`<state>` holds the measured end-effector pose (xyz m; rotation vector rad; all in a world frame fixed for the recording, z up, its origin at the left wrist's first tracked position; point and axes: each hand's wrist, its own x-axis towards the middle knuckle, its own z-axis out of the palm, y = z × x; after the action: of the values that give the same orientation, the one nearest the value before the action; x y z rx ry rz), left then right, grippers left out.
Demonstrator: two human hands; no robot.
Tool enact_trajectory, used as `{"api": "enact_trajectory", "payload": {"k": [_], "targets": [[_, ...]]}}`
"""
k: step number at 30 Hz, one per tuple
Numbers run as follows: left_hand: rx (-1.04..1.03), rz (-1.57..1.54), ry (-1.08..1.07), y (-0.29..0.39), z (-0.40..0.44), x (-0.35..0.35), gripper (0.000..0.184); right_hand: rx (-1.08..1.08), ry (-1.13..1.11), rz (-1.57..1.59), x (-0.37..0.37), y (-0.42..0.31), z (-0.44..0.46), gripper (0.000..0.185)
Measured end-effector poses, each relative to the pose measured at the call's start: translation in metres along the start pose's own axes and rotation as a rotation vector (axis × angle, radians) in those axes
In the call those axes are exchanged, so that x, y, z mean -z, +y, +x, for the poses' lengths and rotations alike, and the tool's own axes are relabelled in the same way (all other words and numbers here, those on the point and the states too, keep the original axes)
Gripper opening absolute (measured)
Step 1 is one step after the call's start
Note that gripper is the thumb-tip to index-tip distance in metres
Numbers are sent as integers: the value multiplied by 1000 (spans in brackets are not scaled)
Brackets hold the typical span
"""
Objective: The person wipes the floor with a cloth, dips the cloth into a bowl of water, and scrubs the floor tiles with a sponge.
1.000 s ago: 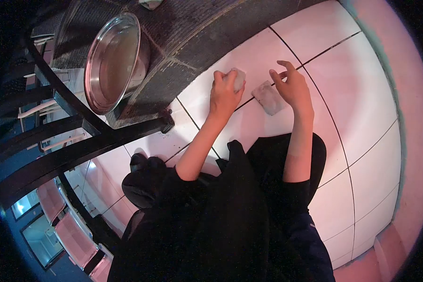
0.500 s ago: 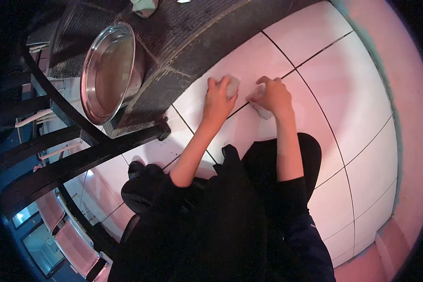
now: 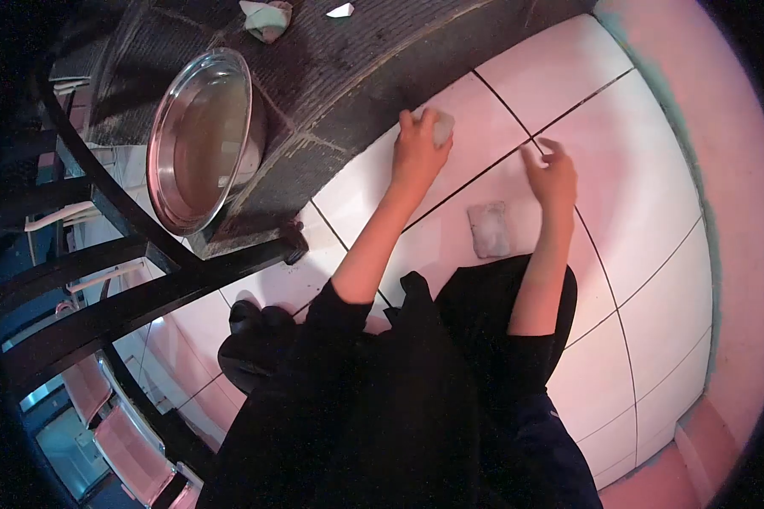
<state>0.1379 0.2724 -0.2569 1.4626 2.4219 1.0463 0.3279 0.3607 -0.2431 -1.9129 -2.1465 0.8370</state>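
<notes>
A pale, whitish lump [image 3: 443, 129] is in the grip of my left hand [image 3: 421, 153], held over the white floor tiles near the dark step. My right hand [image 3: 553, 176] is over the tiles to the right, its fingers apart and slightly curled, with nothing in them. Below and left of it, a flat greyish-white square piece [image 3: 489, 230] lies on the floor [image 3: 450, 237], close to my dark-clothed knee. Neither hand touches this piece.
A steel basin [image 3: 202, 140] with cloudy liquid stands on the dark ridged step [image 3: 348, 76]. Beyond it lie a crumpled cloth [image 3: 266, 20] and a small white scrap [image 3: 340, 10]. Black railings [image 3: 136, 307] and metal seats [image 3: 132, 445] are at left; a pink wall [image 3: 743, 254] is at right.
The flat piece has moved nearer my knee. My right hand, around it half a second ago, has let it go and shifted right. My left hand has moved up and right with the lump.
</notes>
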Motion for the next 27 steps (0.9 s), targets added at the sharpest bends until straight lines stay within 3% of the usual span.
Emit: {"api": "enact_trajectory", "payload": {"k": [2,5,8,11,16,20,22,27], "targets": [[23,49,-57,-3,-28,16,34,14,293,208,4,11,11,49],[57,22,-34,-12,-60,32,34,-48,323,438,13,-8,4,47],[144,13,-1,-14,-61,26,32,1,275,483,11,-26,-4,42],[-5,7,79,-18,-24,5,34,9,237,483,4,-35,-5,39],[28,-39,-71,-11,13,8,34,33,196,470,1,-30,-3,39],[-50,30,-26,-19,-34,21,34,34,210,476,10,-24,-5,39],[33,-4,-21,-21,-57,26,35,16,234,509,17,-28,-9,39],[75,18,14,-11,-20,8,34,30,219,539,13,-40,-11,37]]}}
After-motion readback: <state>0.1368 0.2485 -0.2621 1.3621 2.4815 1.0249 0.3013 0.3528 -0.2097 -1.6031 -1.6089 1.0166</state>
